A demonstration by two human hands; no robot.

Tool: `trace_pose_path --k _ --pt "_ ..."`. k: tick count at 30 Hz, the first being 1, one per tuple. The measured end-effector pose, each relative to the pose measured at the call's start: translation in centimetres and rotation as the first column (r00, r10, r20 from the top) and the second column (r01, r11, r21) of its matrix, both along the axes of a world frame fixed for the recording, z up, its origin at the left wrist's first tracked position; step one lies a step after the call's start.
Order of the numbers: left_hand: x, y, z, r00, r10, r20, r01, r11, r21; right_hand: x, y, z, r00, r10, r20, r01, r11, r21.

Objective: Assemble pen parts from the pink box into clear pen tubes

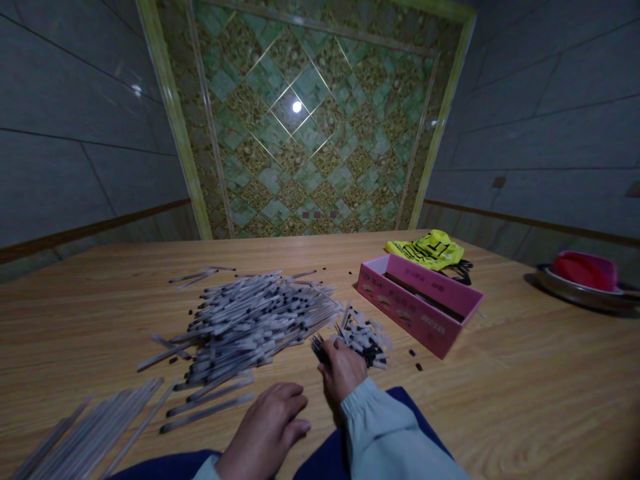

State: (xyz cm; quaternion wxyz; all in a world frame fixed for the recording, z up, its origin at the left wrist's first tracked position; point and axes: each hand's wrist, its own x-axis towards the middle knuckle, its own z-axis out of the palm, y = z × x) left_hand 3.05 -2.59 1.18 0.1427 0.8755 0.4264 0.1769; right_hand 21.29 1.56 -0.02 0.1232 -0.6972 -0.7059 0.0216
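My right hand (344,367) is closed round a small bunch of thin dark sticks (319,348), their tips poking out to the left. Just beyond it lies a small heap of white and black caps (365,333). My left hand (273,427) is near the table's front edge, palm down, fingers loosely curled and thumb apart, with nothing visible in it. A large pile of translucent pens with dark ends (255,320) spreads ahead of both hands. Several clear tubes (97,433) lie side by side at the front left.
An open pink box (410,307) stands right of the caps, with a yellow bag (427,249) behind it. A metal pan (585,291) holding a red item (583,270) sits at the far right. Loose black caps (419,367) dot the wooden table (500,400).
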Motion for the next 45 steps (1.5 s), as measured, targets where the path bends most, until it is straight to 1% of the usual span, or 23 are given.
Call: trace_pose_path --k 2,5,8,10,13,16,18,20,21,22,24,25,27,29,31,33,34,36,37,38,39,41,45 --pt "-1.6 0.5 1.0 0.997 0.073 -0.019 -0.074 0.996 -0.039 0.6 0.2 0.1 0.999 -0.034 0.003 0.034 0.999 -0.018" --pt "-4.8 1.6 2.1 0.969 0.231 -0.089 -0.238 0.968 -0.08 1.5 0.6 0.1 0.996 -0.085 0.01 0.085 0.996 -0.018" --pt "-8.0 2.7 2.2 0.903 0.381 -0.2 -0.401 0.913 -0.069 2.4 1.1 -0.1 0.992 -0.122 0.013 0.122 0.993 -0.008" --pt "-9.3 3.1 1.7 0.858 0.427 -0.284 -0.462 0.884 -0.067 2.9 1.3 -0.2 0.991 -0.134 0.009 0.134 0.991 -0.001" --pt "-10.0 3.2 0.9 0.816 0.446 -0.368 -0.497 0.866 -0.05 3.3 1.3 0.1 0.991 -0.137 0.005 0.137 0.991 -0.005" --pt "-9.6 3.1 0.5 0.799 0.46 -0.387 -0.506 0.862 -0.02 3.1 1.0 0.7 0.99 -0.137 -0.021 0.138 0.99 0.013" --pt "-9.0 3.0 0.4 0.795 0.465 -0.388 -0.512 0.859 -0.019 2.3 0.5 0.8 0.99 -0.094 -0.104 0.101 0.993 0.066" --pt "-8.2 2.7 0.5 0.816 0.458 -0.353 -0.493 0.87 -0.013 0.9 0.0 0.6 0.962 0.026 -0.271 0.006 0.993 0.117" --pt "-7.7 2.5 0.6 0.837 0.448 -0.315 -0.472 0.882 0.0 0.1 -0.3 0.2 0.917 0.103 -0.384 -0.059 0.99 0.127" --pt "-7.2 2.3 0.7 0.86 0.436 -0.266 -0.447 0.894 0.019 -0.9 -0.6 -0.2 0.849 0.163 -0.503 -0.123 0.986 0.112" --pt "-6.0 1.9 1.0 0.906 0.389 -0.167 -0.382 0.921 0.069 -2.6 -1.1 -1.4 0.647 0.201 -0.736 -0.25 0.967 0.045" --pt "-5.4 1.6 1.1 0.925 0.355 -0.133 -0.345 0.934 0.091 -3.4 -1.2 -2.0 0.549 0.211 -0.809 -0.312 0.949 0.037" --pt "-4.4 1.3 1.4 0.955 0.277 -0.103 -0.262 0.955 0.138 -4.4 -1.4 -3.1 0.418 0.165 -0.893 -0.381 0.925 -0.007" --pt "-3.7 1.1 1.5 0.973 0.212 -0.095 -0.191 0.963 0.189 -4.9 -1.4 -3.7 0.348 0.063 -0.936 -0.438 0.893 -0.103" --pt "-3.4 1.2 1.4 0.982 0.171 -0.078 -0.147 0.957 0.251 -4.9 -1.4 -3.8 0.288 -0.065 -0.955 -0.502 0.84 -0.209" --pt "-3.3 1.4 1.1 0.99 0.132 -0.045 -0.11 0.939 0.327 -4.6 -1.2 -3.4 0.183 -0.214 -0.96 -0.581 0.764 -0.281" --pt "-3.4 1.5 1.0 0.994 0.107 -0.028 -0.089 0.927 0.364 -4.4 -1.1 -3.1 0.108 -0.316 -0.943 -0.646 0.698 -0.308" --pt "-3.4 1.6 0.8 0.998 0.059 -0.007 -0.051 0.908 0.417 -3.9 -0.8 -2.4 -0.03 -0.54 -0.841 -0.813 0.503 -0.293" --pt "-3.5 1.6 0.7 0.999 0.042 -0.002 -0.037 0.901 0.431 -3.6 -0.6 -2.2 -0.075 -0.63 -0.773 -0.882 0.403 -0.243" --pt "-3.5 1.6 0.7 1.0 0.026 -0.001 -0.023 0.898 0.44 -3.3 -0.4 -2.1 -0.101 -0.695 -0.712 -0.929 0.323 -0.183" --pt "-3.6 1.6 0.7 1.0 0.012 -0.003 -0.01 0.896 0.445 -3.1 -0.2 -2.1 -0.115 -0.734 -0.669 -0.954 0.269 -0.131" --pt "-3.7 1.6 0.7 1.0 -0.009 -0.015 0.014 0.89 0.455 -2.7 0.1 -2.4 -0.128 -0.755 -0.643 -0.971 0.227 -0.074" --pt "-3.9 1.5 0.8 0.999 -0.015 -0.05 0.037 0.874 0.484 -2.5 0.3 -3.1 -0.098 -0.714 -0.693 -0.987 0.157 -0.022"
